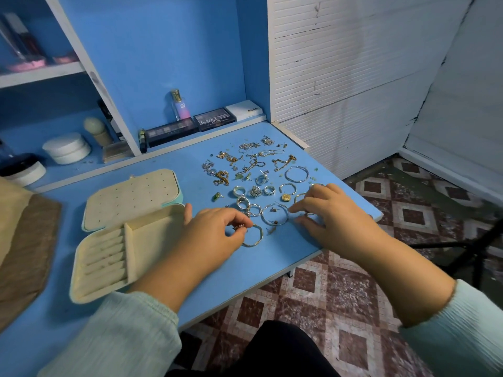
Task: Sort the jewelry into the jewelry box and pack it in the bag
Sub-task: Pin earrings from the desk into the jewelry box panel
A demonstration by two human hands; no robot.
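An open cream jewelry box [152, 232] lies on the blue table [245, 270], with ring rolls on its near left side and a perforated lid leaning back. Scattered jewelry [253, 170] covers the table's right part: chains, rings, hoops, studs. My left hand [215, 235] pinches a small reddish-gold ring [240, 227] between thumb and fingertips, beside a silver hoop [255, 235]. My right hand [326, 216] rests on the table with fingers spread, its fingertips touching small pieces near a large hoop [275, 213]. A brown bag [24, 248] lies at the far left.
Makeup palettes [190, 126], a perfume bottle [179, 104] and a white box [245, 110] line the back ledge. White jars [66, 148] stand in the left shelf nook. The table's right edge drops to a tiled floor [340, 295].
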